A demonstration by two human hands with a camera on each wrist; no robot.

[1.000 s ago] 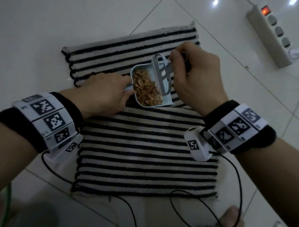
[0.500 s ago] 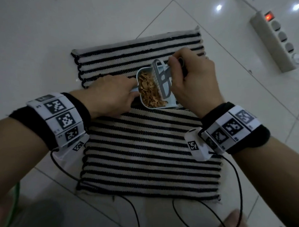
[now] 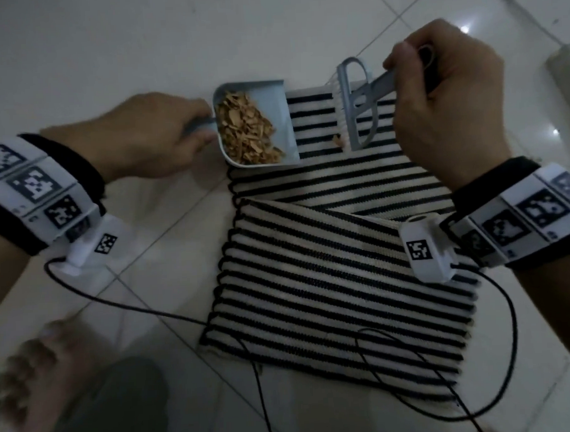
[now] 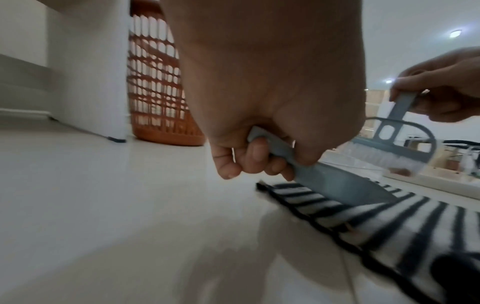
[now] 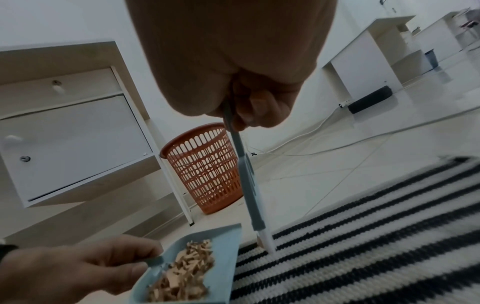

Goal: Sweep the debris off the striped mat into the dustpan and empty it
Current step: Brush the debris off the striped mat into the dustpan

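the left hand (image 3: 149, 136) grasps the pale blue plastic dustpan (image 3: 257, 125) level so the tan wood chips (image 3: 245, 132) stay in. the right hand (image 3: 448, 101) clenches the grey hand brush (image 3: 357, 105) beside it over the black-and-white striped woven mat (image 3: 329, 279), where one chip (image 3: 339, 140) remains.

Black-and-cream stripes across the mat (image 3: 329, 279), pale blue-grey dustpan (image 3: 279, 118) carrying tan debris (image 3: 247, 132), matching blue-grey brush (image 3: 357, 105) with white bristles, orange lattice basket (image 5: 205, 170), white tiled floor (image 3: 139, 42).
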